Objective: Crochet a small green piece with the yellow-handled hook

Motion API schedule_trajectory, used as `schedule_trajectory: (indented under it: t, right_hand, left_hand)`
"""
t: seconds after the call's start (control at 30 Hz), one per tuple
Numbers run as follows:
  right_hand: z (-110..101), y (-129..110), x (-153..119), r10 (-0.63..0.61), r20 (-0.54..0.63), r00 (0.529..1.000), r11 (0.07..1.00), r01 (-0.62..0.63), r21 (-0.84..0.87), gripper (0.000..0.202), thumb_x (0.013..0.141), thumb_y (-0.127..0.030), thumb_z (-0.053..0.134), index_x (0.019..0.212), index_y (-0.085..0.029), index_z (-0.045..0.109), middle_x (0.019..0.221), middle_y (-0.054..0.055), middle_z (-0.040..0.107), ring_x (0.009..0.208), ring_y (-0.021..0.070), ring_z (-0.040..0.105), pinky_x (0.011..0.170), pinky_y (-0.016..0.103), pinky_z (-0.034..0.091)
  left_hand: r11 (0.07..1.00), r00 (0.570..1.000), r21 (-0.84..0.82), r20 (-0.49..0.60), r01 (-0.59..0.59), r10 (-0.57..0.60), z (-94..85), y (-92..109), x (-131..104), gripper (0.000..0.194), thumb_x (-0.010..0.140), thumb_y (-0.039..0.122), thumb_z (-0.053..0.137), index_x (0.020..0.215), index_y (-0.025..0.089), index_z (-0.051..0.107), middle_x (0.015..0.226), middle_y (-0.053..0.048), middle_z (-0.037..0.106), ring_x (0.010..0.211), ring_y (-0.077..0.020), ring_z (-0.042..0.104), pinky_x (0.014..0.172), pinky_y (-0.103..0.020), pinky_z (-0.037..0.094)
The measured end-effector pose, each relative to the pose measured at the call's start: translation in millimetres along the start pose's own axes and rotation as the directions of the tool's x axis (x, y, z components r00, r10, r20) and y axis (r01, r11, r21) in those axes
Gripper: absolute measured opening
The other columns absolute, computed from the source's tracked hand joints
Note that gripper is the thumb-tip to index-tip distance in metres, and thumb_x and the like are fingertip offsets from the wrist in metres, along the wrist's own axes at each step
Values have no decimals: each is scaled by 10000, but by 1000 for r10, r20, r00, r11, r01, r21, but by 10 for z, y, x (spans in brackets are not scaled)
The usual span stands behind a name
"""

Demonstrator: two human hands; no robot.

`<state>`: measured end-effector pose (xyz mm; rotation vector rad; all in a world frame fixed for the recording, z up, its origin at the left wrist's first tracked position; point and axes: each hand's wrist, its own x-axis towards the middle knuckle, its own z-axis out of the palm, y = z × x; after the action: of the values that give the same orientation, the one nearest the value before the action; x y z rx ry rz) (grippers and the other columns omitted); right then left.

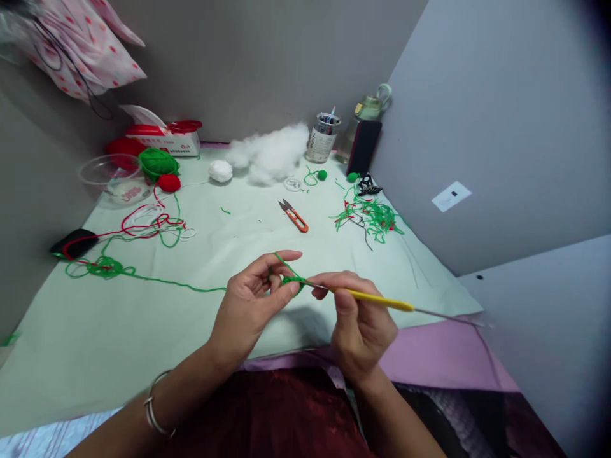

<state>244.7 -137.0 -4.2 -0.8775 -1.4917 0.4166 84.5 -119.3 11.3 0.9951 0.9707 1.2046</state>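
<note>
Between the thumb and fingers of my left hand (252, 299) is a small green crochet piece (292, 280), partly hidden by the fingertips. Green yarn (181, 284) runs from a loose tangle at the left into this hand and passes over its raised index finger. My right hand (365, 321) grips a crochet hook (382, 300) with a yellow handle, held like a pen. The hook's thin metal tip reaches the green piece close to my left thumb. A second metal shaft sticks out of the handle's other end, toward the right.
Orange thread snips (294, 216) lie mid-table. Behind them are white stuffing (272, 152), a white yarn ball (220, 170) and a jar of pens (323, 140). Green and red yarn scraps (372, 216) are heaped at right, near a leaning phone (364, 147). A tissue box (186, 144) stands back left.
</note>
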Motion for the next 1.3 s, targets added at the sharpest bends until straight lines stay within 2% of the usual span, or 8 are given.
schedule_trajectory:
  t: [0.17, 0.43, 0.53, 0.7, 0.87, 1.0, 1.13, 1.3]
  right_hand:
    - [-16, -20, 24, 83, -11, 997, 997, -82, 7, 274, 1050, -110, 518, 1125, -260, 735, 932, 9, 772, 749, 140, 703, 687, 305, 596]
    - [-17, 142, -46, -318, 142, 937, 852, 348, -392, 322, 981, -109, 653, 1251, -262, 740, 1073, 92, 785, 979, 224, 754, 770, 360, 643]
    - [-19, 113, 0, -138, 0, 990, 973, 136, -185, 248, 1024, -158, 590, 1159, -271, 766, 958, 62, 784, 851, 213, 739, 696, 369, 622]
    - [-1, 22, 107, 165, -23, 986, 972, -158, 176, 190, 1033, -218, 613, 1003, -252, 797, 878, 35, 771, 725, 165, 678, 628, 320, 574]
    - [7, 41, 37, 28, 11, 1000, 998, -27, -55, 265, 1000, -128, 639, 1144, -288, 793, 980, 41, 786, 807, 173, 727, 694, 323, 615]
    - [-22, 89, -8, -179, 85, 980, 948, 195, -251, 358, 959, -83, 684, 1222, -304, 784, 1124, 78, 791, 974, 210, 751, 786, 347, 632]
    - [-35, 103, 52, 111, -63, 992, 989, -105, 101, 225, 1019, -161, 622, 1081, -280, 803, 902, 31, 767, 745, 159, 692, 663, 310, 579]
    - [-2, 113, 81, 312, 31, 950, 917, -309, 251, 155, 1002, -304, 676, 974, -244, 816, 896, 43, 777, 721, 159, 669, 649, 310, 563]
  left_hand:
    - [1000, 999, 11, 34, 9, -9, -24, 4, 7, 302, 827, 288, 883, 1125, 287, 839, 807, 17, 591, 696, -115, 455, 694, -255, 415]
    - [960, 983, -219, 82, 177, -163, 108, -11, 8, 527, 788, 263, 910, 1294, 236, 768, 802, 18, 629, 691, -100, 492, 666, -227, 428]
    - [874, 939, -348, 192, 338, -287, 70, 27, 29, 503, 785, 272, 912, 1265, 188, 787, 719, 36, 557, 626, -75, 414, 580, -198, 363]
    - [931, 970, -284, 144, 229, -194, 39, 62, 38, 449, 798, 236, 895, 1239, 231, 807, 813, 15, 604, 698, -95, 459, 612, -214, 381]
    - [962, 991, -240, 46, 131, -124, 113, -26, 30, 508, 771, 237, 920, 1262, 265, 792, 891, 5, 668, 773, -118, 530, 737, -247, 434]
    - [877, 945, -356, 176, 322, -275, 101, -51, 59, 462, 785, 297, 912, 1225, 200, 809, 747, 20, 604, 627, -81, 437, 669, -234, 412]
    - [838, 931, -409, 207, 360, -299, 53, -15, 84, 352, 799, 253, 890, 1142, 185, 843, 674, 65, 476, 544, -42, 271, 634, -208, 395]
    - [958, 981, -227, 127, 173, -147, 67, -20, 45, 316, 818, 266, 879, 1132, 255, 846, 873, -18, 688, 814, -141, 569, 781, -256, 447]
